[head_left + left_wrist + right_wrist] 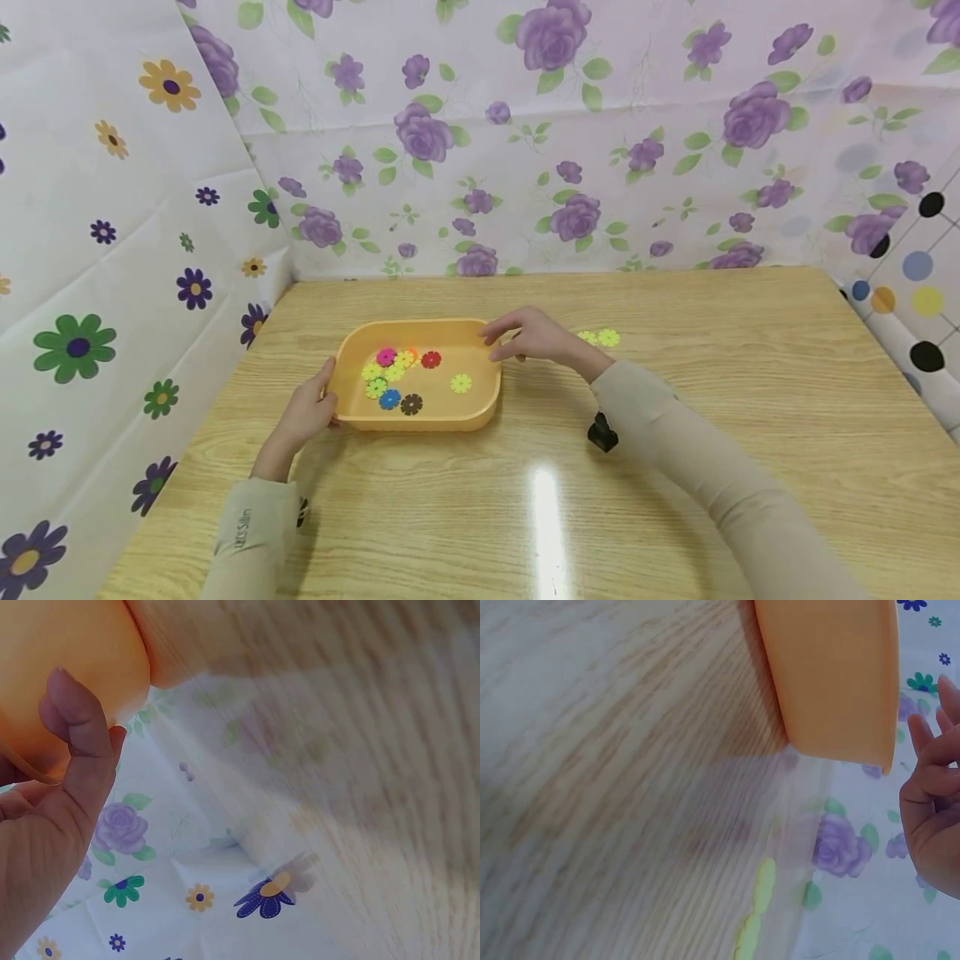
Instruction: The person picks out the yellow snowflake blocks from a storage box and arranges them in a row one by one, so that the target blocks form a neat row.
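An orange plastic tray [450, 417] with raised walls sits on the table. Inside lie several small flower-shaped plastic discs: yellow [461, 383], red [431, 359], pink [386, 357], blue [389, 399] and brown [411, 404] ones among them. My left hand [306, 410] grips the tray's left end, and in the left wrist view its thumb [75, 705] lies against the wall. Over at the right end, my right hand [536, 335] hovers by the rim with loosely bent fingers. Nothing shows between those fingers in the right wrist view, where the hand [937, 795] appears beside the tray wall [832, 682].
Two yellow flower discs [609, 337] lie on the wooden table [712, 350] behind the right forearm. A small black object [602, 433] shows under the right sleeve. Flower-printed sheets [480, 150] stand along the table's back and left sides.
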Demonstrator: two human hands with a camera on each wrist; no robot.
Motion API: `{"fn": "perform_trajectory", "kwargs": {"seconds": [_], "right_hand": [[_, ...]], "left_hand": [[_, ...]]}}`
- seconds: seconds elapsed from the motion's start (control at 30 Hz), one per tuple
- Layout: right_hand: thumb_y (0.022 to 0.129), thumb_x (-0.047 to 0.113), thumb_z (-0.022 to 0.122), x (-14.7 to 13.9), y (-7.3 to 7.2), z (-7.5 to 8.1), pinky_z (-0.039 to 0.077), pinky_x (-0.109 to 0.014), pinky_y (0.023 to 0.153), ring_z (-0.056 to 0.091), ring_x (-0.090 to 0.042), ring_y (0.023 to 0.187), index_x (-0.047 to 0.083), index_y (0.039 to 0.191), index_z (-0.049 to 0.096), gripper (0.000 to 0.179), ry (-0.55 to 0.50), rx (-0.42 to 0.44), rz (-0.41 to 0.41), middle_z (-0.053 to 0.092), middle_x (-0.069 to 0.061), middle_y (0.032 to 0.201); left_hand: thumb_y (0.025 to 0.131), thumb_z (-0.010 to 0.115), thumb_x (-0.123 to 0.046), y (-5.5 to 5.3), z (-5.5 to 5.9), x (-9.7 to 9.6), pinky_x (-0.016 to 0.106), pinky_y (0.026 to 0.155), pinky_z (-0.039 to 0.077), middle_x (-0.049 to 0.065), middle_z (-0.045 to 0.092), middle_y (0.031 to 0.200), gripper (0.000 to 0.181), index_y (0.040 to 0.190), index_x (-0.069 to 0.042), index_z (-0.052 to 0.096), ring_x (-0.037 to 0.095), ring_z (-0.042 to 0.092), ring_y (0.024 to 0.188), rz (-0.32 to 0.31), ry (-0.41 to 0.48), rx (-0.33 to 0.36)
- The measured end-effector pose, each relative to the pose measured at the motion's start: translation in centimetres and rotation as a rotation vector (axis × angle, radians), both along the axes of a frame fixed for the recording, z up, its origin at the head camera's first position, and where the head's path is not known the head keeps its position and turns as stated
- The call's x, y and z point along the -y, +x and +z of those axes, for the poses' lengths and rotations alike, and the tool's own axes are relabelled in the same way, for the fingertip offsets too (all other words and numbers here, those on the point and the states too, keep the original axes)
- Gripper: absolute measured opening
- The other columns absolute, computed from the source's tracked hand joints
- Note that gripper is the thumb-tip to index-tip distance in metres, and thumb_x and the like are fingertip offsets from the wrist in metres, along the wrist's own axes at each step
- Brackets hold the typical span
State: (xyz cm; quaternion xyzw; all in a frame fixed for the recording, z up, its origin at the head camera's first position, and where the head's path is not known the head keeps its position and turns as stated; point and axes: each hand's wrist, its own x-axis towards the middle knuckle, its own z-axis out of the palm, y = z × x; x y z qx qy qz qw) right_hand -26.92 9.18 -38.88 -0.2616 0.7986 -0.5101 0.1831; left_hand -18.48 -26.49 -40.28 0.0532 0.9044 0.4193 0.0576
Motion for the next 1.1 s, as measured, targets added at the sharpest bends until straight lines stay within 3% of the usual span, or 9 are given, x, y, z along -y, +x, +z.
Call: {"fn": "perform_trajectory", "kwargs": {"seconds": [0.07, 0.13, 0.3, 0.37, 0.57, 0.7, 0.9, 1.1], "right_hand": [[0.078, 0.009, 0.070, 0.5, -0.3, 0.1, 0.046, -0.046, 0.053, 0.044, -0.014, 0.050, 0.003, 0.117, 0.062, 0.040, 0.017, -0.019, 0.042, 0.064, -0.018, 0.103], [0.078, 0.007, 0.070, 1.1, -0.6, 0.2, 0.046, -0.038, 0.050, 0.045, -0.014, 0.051, 0.003, 0.116, 0.062, 0.039, 0.031, -0.034, 0.080, 0.064, -0.019, 0.100], [0.077, 0.004, 0.070, 2.6, -1.1, 0.8, 0.040, -0.022, 0.046, 0.044, -0.013, 0.053, 0.004, 0.113, 0.064, 0.037, 0.076, -0.061, 0.145, 0.066, -0.010, 0.088], [0.076, 0.003, 0.071, 3.2, -1.4, 0.8, 0.039, -0.021, 0.047, 0.047, -0.011, 0.056, 0.004, 0.111, 0.066, 0.036, 0.103, -0.078, 0.163, 0.066, -0.004, 0.083], [0.072, 0.003, 0.074, 4.8, -2.3, 0.9, 0.047, -0.021, 0.065, 0.059, -0.019, 0.081, 0.002, 0.107, 0.067, 0.035, 0.184, -0.118, 0.229, 0.066, -0.004, 0.089], [0.073, 0.003, 0.073, 5.9, -3.0, 0.7, 0.048, -0.021, 0.074, 0.056, -0.027, 0.094, -0.001, 0.107, 0.065, 0.036, 0.224, -0.120, 0.336, 0.064, -0.011, 0.099], [0.072, 0.000, 0.073, 7.1, -3.5, 0.0, 0.046, -0.020, 0.065, 0.051, -0.018, 0.084, -0.003, 0.106, 0.061, 0.036, 0.322, -0.095, 0.504, 0.057, -0.020, 0.099], [0.066, 0.005, 0.079, 8.1, -3.5, -0.6, 0.043, -0.019, 0.060, 0.049, -0.011, 0.072, 0.008, 0.106, 0.062, 0.043, 0.496, -0.074, 0.546, 0.055, -0.013, 0.093]], "left_hand": [[0.089, 0.033, 0.007, 0.0, 0.0, 0.0, 0.037, 0.051, 0.055, 0.037, 0.018, 0.139, 0.057, 0.141, 0.010, 0.010, 0.016, 0.054, 0.055, -0.002, 0.000, 0.001], [0.089, 0.032, 0.007, 0.2, 0.5, -0.3, 0.038, 0.052, 0.055, 0.038, 0.018, 0.138, 0.056, 0.140, 0.011, 0.010, 0.016, 0.054, 0.055, -0.002, -0.001, 0.002], [0.089, 0.032, 0.007, 0.2, 0.2, -0.2, 0.038, 0.052, 0.055, 0.037, 0.017, 0.139, 0.057, 0.141, 0.010, 0.010, 0.016, 0.053, 0.055, -0.002, 0.010, -0.001], [0.089, 0.033, 0.006, -0.1, -0.3, 0.1, 0.036, 0.051, 0.055, 0.036, 0.016, 0.141, 0.057, 0.142, 0.008, 0.009, 0.017, 0.054, 0.055, -0.006, 0.014, -0.001], [0.088, 0.032, 0.006, -0.2, -0.5, 0.3, 0.036, 0.052, 0.055, 0.034, 0.016, 0.142, 0.058, 0.142, 0.007, 0.009, 0.020, 0.055, 0.057, -0.014, 0.019, 0.001], [0.088, 0.032, 0.007, -0.3, -0.6, 0.5, 0.036, 0.051, 0.054, 0.033, 0.019, 0.141, 0.058, 0.142, 0.008, 0.012, 0.020, 0.054, 0.055, -0.012, 0.015, -0.018], [0.089, 0.033, 0.006, -0.2, -0.3, 0.2, 0.036, 0.053, 0.055, 0.034, 0.022, 0.140, 0.057, 0.142, 0.007, 0.012, 0.018, 0.054, 0.058, -0.014, 0.004, -0.010], [0.090, 0.031, 0.007, -0.2, -0.1, 0.3, 0.039, 0.055, 0.054, 0.037, 0.019, 0.139, 0.055, 0.141, 0.010, 0.010, 0.025, 0.056, 0.067, -0.011, -0.031, -0.001]]}}
